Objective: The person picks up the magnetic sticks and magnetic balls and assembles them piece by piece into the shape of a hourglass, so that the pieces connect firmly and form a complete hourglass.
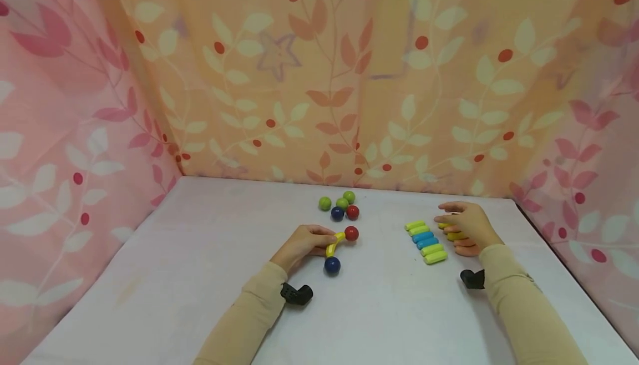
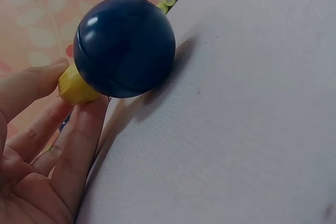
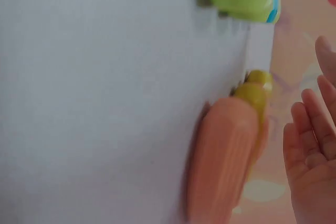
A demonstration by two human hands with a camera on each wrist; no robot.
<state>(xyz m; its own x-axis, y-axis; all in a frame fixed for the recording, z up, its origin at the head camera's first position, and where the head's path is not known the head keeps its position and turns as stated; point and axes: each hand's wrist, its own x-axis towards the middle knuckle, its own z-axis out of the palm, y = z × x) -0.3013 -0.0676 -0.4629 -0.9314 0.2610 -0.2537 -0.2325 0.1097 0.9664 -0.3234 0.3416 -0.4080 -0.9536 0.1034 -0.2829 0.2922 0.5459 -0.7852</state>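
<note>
My left hand [image 1: 308, 239] pinches a curved yellow toy rod [image 1: 331, 249] between thumb and fingers. A red ball [image 1: 351, 233] sits at the rod's far end and a dark blue ball [image 1: 332, 265] at its near end. In the left wrist view that blue ball [image 2: 126, 45] covers part of the yellow rod [image 2: 77, 86]. On the right, my right hand [image 1: 471, 223] is over a group of yellow rods [image 1: 455, 237] and orange rods [image 1: 466, 251], partly hiding them. Its fingers [image 3: 310, 129] look extended, apart from the orange rod [image 3: 223, 156] in the right wrist view.
Between the hands lies a slanted row of yellow-green rods [image 1: 431, 249] and blue rods [image 1: 425, 239]. Farther back are several green balls [image 1: 341, 203], another dark blue ball [image 1: 337, 213] and another red ball [image 1: 353, 212]. A patterned curtain [image 1: 309, 104] borders the white table [image 1: 165, 276].
</note>
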